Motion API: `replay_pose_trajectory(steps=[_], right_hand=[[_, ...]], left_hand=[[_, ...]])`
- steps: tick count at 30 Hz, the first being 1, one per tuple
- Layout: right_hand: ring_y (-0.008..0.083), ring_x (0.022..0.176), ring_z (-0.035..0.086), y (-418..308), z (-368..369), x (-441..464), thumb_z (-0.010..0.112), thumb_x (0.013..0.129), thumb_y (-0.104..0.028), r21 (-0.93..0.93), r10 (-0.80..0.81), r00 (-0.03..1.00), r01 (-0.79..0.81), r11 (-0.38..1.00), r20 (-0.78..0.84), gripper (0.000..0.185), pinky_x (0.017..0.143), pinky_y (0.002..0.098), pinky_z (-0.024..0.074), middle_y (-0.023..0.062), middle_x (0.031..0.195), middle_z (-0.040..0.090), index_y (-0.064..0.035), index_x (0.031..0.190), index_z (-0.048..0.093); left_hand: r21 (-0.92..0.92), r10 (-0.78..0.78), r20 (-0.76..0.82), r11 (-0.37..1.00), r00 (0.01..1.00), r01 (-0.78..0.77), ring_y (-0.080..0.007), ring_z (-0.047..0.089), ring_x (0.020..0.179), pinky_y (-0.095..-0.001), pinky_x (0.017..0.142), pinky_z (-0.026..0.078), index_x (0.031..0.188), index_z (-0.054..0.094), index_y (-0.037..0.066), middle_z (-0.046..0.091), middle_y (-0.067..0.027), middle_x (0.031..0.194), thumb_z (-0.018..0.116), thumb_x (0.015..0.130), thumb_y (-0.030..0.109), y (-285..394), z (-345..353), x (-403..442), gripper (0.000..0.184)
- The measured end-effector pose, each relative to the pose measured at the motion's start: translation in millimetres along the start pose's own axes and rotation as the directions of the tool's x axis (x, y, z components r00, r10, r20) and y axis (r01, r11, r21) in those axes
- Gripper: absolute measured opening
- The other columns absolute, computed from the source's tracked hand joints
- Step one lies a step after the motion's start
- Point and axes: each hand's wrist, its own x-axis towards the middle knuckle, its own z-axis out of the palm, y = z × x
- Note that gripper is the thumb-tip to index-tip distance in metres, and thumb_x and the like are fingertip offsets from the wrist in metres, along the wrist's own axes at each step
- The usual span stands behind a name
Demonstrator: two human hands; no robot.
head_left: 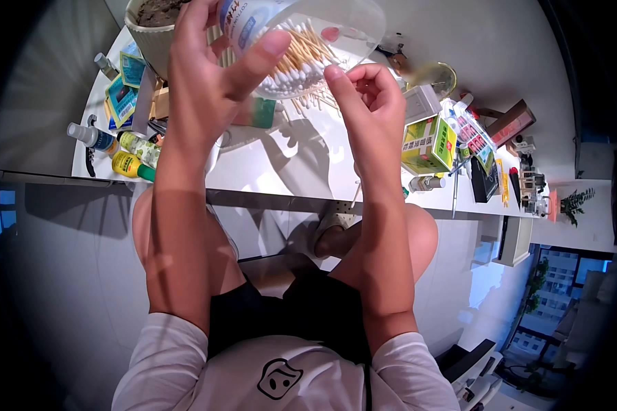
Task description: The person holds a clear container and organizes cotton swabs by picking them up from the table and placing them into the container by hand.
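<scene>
My left hand (216, 75) grips a clear round tub (358, 34) with a blue and white label, tilted above the white table. Many cotton swabs (301, 55) with white tips and wooden sticks lie inside it. My right hand (373, 103) is at the tub's near right rim, thumb against the edge and the other fingers curled; part of its grip is hidden. Below the tub, loose cotton swabs (317, 100) lie on the table (253, 168). A single thin stick (356, 194) shows by my right forearm at the table edge.
A large ribbed plant pot (151, 44) stands at the back left. Bottles, including a yellow one (127, 164), crowd the left side. On the right are a green-yellow box (428, 145), a black box (485, 179) and several small items. My legs are under the table edge.
</scene>
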Motion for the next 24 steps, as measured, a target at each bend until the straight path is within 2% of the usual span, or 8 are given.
replay_pose_trajectory(steps=[5, 8, 16, 20, 22, 24], right_hand=[[0.0023, 0.059, 0.042, 1.9, -1.9, 1.9, 0.075, 0.078, -0.024, 0.018, 0.031, 0.999, -0.031, 0.999, 0.009, 0.030, 0.053, 0.0171, 0.0353, -0.0025, 0.070, 0.052, -0.0030, 0.083, 0.055], [0.0025, 0.059, 0.041, 3.1, -0.9, 1.6, 0.075, 0.077, -0.023, 0.031, -0.033, 0.999, 0.032, 0.999, 0.021, 0.030, 0.053, 0.0174, 0.0348, -0.0025, 0.069, 0.052, -0.0031, 0.084, 0.054], [0.0024, 0.059, 0.041, 1.1, 3.4, 0.1, 0.077, 0.076, -0.023, 0.018, 0.022, 1.000, -0.022, 1.000, -0.017, 0.033, 0.053, 0.0172, 0.0350, -0.0025, 0.069, 0.050, -0.0050, 0.080, 0.049], [0.0029, 0.060, 0.041, -0.1, 1.6, -0.8, 0.078, 0.075, -0.024, 0.040, 0.011, 1.000, -0.012, 0.999, 0.011, 0.035, 0.053, 0.0176, 0.0351, -0.0023, 0.069, 0.049, -0.0049, 0.080, 0.049], [0.0035, 0.060, 0.041, 1.5, 1.7, -0.3, 0.079, 0.073, -0.026, -0.038, -0.020, 1.000, 0.020, 0.999, 0.001, 0.038, 0.054, 0.0180, 0.0354, -0.0014, 0.070, 0.049, -0.0047, 0.080, 0.049], [0.0038, 0.060, 0.041, 3.0, 2.1, 0.3, 0.080, 0.072, -0.027, -0.028, -0.014, 1.000, 0.014, 1.000, -0.003, 0.039, 0.054, 0.0181, 0.0353, -0.0009, 0.071, 0.049, -0.0046, 0.080, 0.049]], left_hand=[[0.009, 0.011, -0.002, 1.000, 1.000, -0.011, -0.0228, 0.051, 0.112, -0.0325, 0.099, 0.037, 0.130, 0.040, -0.010, 0.052, -0.0184, 0.121, 0.067, 0.080, 0.041, -0.6, 0.0, -0.2, 0.077], [0.017, 0.014, 0.000, 1.000, 1.000, -0.014, -0.0229, 0.052, 0.112, -0.0325, 0.099, 0.037, 0.130, 0.040, -0.010, 0.052, -0.0182, 0.121, 0.067, 0.079, 0.041, 1.0, -0.8, 0.6, 0.077], [-0.008, 0.036, -0.007, 0.999, 0.999, -0.036, -0.0217, 0.052, 0.112, -0.0323, 0.098, 0.038, 0.130, 0.040, -0.010, 0.053, -0.0181, 0.120, 0.067, 0.080, 0.041, -3.6, -0.2, -1.3, 0.077], [-0.008, -0.009, -0.010, 1.000, 1.000, 0.009, -0.0216, 0.052, 0.112, -0.0319, 0.098, 0.038, 0.130, 0.040, -0.010, 0.053, -0.0179, 0.120, 0.067, 0.080, 0.041, -0.3, -0.3, -1.2, 0.077], [0.012, -0.021, -0.002, 1.000, 1.000, 0.021, -0.0217, 0.052, 0.112, -0.0317, 0.099, 0.037, 0.130, 0.040, -0.010, 0.053, -0.0179, 0.120, 0.067, 0.080, 0.041, 0.8, -1.2, -1.0, 0.077], [0.006, -0.012, 0.002, 1.000, 1.000, 0.012, -0.0218, 0.052, 0.112, -0.0317, 0.099, 0.037, 0.131, 0.040, -0.010, 0.053, -0.0180, 0.121, 0.067, 0.080, 0.041, 0.4, -0.2, -1.2, 0.077]])
